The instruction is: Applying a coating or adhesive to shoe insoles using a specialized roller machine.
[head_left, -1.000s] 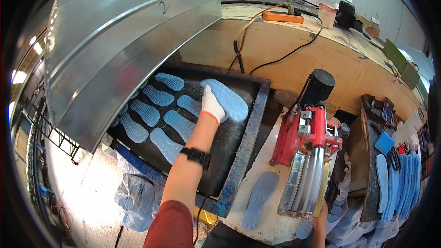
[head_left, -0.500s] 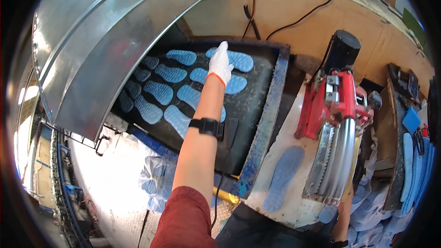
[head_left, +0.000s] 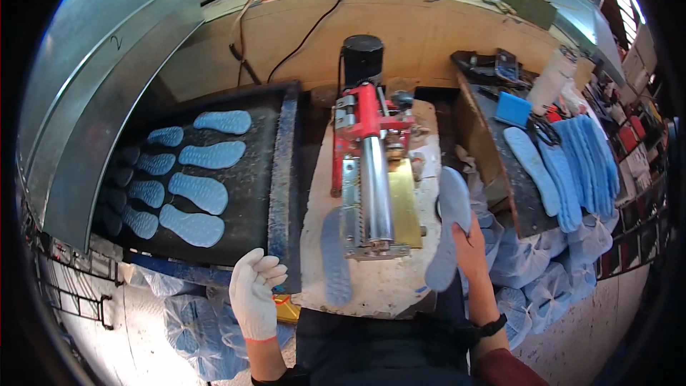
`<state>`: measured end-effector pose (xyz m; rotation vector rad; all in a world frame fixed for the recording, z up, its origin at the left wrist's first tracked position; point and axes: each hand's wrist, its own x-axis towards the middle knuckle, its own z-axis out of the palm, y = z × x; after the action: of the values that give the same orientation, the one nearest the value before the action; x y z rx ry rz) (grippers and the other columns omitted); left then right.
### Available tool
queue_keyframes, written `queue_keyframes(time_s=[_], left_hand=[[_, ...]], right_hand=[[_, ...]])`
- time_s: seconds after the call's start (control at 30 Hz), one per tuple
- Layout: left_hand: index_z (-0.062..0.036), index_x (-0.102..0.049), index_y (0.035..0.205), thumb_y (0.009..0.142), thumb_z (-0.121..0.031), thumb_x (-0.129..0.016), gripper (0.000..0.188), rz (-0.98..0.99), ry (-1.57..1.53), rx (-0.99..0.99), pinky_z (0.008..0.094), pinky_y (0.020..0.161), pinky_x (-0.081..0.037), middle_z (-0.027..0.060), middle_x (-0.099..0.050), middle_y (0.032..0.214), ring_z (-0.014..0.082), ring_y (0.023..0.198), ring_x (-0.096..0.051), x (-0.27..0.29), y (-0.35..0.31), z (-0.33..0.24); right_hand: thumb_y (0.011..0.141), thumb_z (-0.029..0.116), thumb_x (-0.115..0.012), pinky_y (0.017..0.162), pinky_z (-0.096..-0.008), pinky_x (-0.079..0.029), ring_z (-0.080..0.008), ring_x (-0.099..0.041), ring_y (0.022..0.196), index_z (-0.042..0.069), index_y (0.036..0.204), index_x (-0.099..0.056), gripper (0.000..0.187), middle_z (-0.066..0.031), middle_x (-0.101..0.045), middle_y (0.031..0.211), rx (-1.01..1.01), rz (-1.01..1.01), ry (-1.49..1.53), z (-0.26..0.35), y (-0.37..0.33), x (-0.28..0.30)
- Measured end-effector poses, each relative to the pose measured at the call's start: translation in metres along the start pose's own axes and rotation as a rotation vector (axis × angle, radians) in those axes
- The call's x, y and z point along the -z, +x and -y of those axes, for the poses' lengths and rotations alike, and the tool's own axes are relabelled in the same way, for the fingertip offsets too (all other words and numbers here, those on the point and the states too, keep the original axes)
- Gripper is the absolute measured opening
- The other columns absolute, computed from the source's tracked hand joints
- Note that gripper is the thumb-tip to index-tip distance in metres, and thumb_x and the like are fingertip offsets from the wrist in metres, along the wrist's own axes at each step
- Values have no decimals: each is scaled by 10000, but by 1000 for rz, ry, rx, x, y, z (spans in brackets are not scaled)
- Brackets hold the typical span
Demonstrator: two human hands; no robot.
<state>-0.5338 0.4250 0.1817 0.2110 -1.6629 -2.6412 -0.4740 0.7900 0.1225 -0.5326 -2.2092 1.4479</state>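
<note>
Light is fairly bright and even across the middle, while the floor [head_left: 143,336] at lower left burns out to near white and pale bars of glare show near the upper right rim. The metal hood [head_left: 107,64] carries soft, milky reflections; the insoles [head_left: 118,199] beneath it sink into deep shadow. The steel roller [head_left: 376,193] bears a bright lengthwise streak. Edges bow toward the black fisheye surround, where detail softens
</note>
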Motion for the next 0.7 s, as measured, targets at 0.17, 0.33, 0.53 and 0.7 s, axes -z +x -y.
queue_keyframes(time_s=[0.17,0.33,0.53,0.7], left_hand=[[22,-520,1227,984,-297,-426,412,184,70,-119,342,827,-513,160,-638,1056,244,931,-640,-41,1,-12],[3,-266,1444,1005,-402,-315,599,503,-31,-142,424,1106,-270,170,-307,1483,297,1362,-315,-124,15,-24],[-10,-128,1484,975,-542,-254,746,697,12,-263,421,1160,-104,134,-161,1535,270,1433,-132,-185,56,-2],[-21,-134,1483,944,-613,-265,812,661,94,-214,417,1152,-161,133,-260,1471,271,1401,-217,-152,98,47]], right_hand=[[733,-70,-560,885,-383,-435,-317,-533,1001,165,1181,-632,512,-123,-573,1118,642,-198,-529,57,37,7],[661,-93,-606,894,-412,-452,-337,-533,1027,191,1155,-652,571,-114,-550,1175,867,-39,-654,85,45,-8],[771,-4,-670,875,-385,-471,-331,-537,1089,111,1238,-571,491,-148,-562,1168,653,3,-335,77,26,4],[888,23,-571,830,-260,-441,-137,-551,956,41,1215,-545,329,-80,-597,1097,157,-148,55,4,-6,20]])
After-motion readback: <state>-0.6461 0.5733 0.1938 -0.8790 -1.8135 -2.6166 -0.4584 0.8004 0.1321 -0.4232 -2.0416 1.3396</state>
